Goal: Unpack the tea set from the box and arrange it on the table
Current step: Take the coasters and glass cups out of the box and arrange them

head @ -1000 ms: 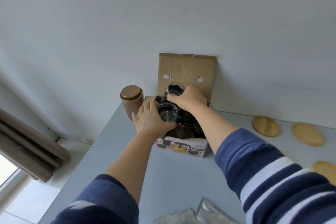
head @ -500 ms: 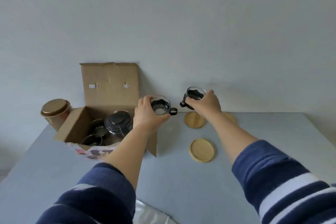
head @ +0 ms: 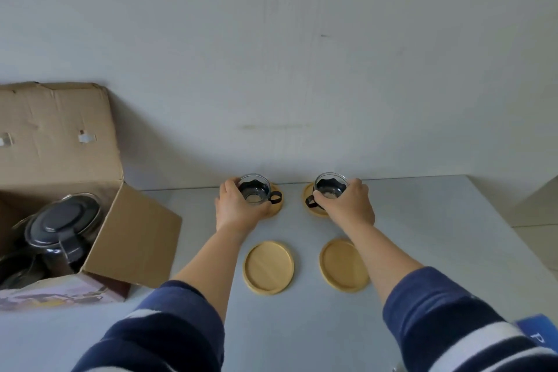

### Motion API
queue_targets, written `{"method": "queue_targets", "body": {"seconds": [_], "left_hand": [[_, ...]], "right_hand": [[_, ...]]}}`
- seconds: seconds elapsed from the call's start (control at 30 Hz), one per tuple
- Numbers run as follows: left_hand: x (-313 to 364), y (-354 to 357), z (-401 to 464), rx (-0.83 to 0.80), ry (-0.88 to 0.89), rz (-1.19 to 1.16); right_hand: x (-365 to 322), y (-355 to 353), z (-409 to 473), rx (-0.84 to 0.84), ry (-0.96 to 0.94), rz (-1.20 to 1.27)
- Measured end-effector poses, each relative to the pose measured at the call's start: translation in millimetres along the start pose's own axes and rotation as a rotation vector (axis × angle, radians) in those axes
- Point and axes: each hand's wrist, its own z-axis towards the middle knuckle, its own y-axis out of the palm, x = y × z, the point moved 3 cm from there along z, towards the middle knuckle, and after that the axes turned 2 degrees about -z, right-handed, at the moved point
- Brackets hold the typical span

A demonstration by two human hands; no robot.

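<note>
My left hand [head: 237, 210] grips a glass cup with a black handle [head: 255, 193] on the far left wooden coaster [head: 277, 209]. My right hand [head: 347, 205] grips a second glass cup [head: 328, 189] on the far right coaster [head: 314, 211]. Two bare round wooden coasters lie nearer me, a left one [head: 268, 266] and a right one [head: 342, 264]. The open cardboard box [head: 133, 238] stands at the left, with a dark-lidded glass teapot [head: 62, 225] inside it.
The grey table [head: 453, 251] meets the white wall at its far edge, just behind the cups. Its right edge runs diagonally at the frame's right. A blue object [head: 536, 332] shows at the lower right corner.
Both hands carried the cups out of the box and rightward, then lowered them onto the two far coasters. The view has swung right, so the box now sits at the left.
</note>
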Motion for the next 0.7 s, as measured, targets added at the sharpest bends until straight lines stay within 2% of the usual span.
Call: {"method": "queue_targets", "body": {"seconds": [0.3,0.43,0.57,0.7], "left_hand": [[-3.4,21.2,1.8,0.011,0.026,0.151],[-5.5,20.4,3.5,-0.021,0.013,0.184],[-4.0,8.6,-2.8,-0.055,-0.016,0.261],[-0.7,-35.4,-12.2,-0.005,0.053,0.333]], "right_hand": [[7.3,25.2,5.3,0.075,0.042,0.081],[5.2,23.6,4.2,0.013,0.074,0.081],[-0.7,11.5,-6.7,-0.008,0.129,-0.065],[-24.7,-5.2,-34.0,0.053,0.052,-0.222]]}}
